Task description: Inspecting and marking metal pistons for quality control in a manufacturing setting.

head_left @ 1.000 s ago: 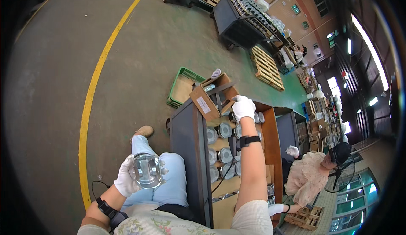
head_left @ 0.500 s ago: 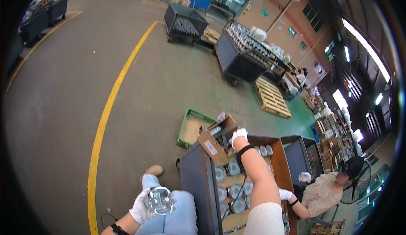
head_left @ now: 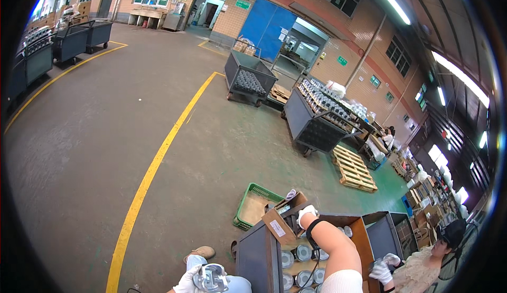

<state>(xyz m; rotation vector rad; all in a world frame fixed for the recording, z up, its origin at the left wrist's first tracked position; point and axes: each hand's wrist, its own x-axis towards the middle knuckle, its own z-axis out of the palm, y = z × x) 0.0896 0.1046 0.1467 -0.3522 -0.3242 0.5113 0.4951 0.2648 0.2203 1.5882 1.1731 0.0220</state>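
Observation:
My left hand (head_left: 189, 281), in a white glove, is closed round a shiny metal piston (head_left: 211, 278) above my lap, its hollow side with the inner bosses in sight. My right hand (head_left: 306, 215), also gloved, is at the right side of an open cardboard box (head_left: 279, 223); its fingers are curled together, and what they grip is too small to make out. The box rests at the far corner of a grey metal cart (head_left: 259, 258). Inside the cart, several pistons (head_left: 302, 252) stand in rows on a tan sheet, partly hidden by my right arm.
A green crate (head_left: 244, 208) lies on the floor beyond the cart. At right, a co-worker's gloved hands (head_left: 384, 269) are over the neighbouring part of the cart. Farther off are a wooden pallet (head_left: 355, 167) and a loaded grey trolley (head_left: 317, 119).
My view has tilted up, so the cart and both my hands appear lower. The piston stays in my left hand and my right hand stays at the box. The co-worker's hands have come closer together.

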